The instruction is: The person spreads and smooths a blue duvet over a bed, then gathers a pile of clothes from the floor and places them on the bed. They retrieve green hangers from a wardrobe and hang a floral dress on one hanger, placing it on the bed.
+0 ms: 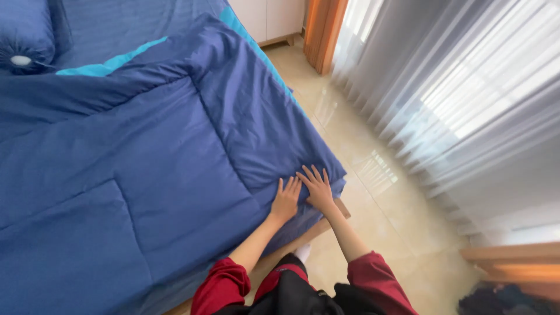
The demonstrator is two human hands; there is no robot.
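Both hands are lying flat with fingers spread, side by side at centre frame: the left hand (286, 201) and right hand (318, 188) are pressing on the corner of the dark blue quilt (146, 175) covering the bed. A round bolster pillow (23, 35) is sitting upper left; sheer curtains (466, 99) are hanging at right above the glossy tile floor (379, 210).

Both bare forearms reach toward twelve o'clock from red sleeves, left hand (286, 201) and right hand (318, 188) lying flat, fingers spread, side by side and touching.
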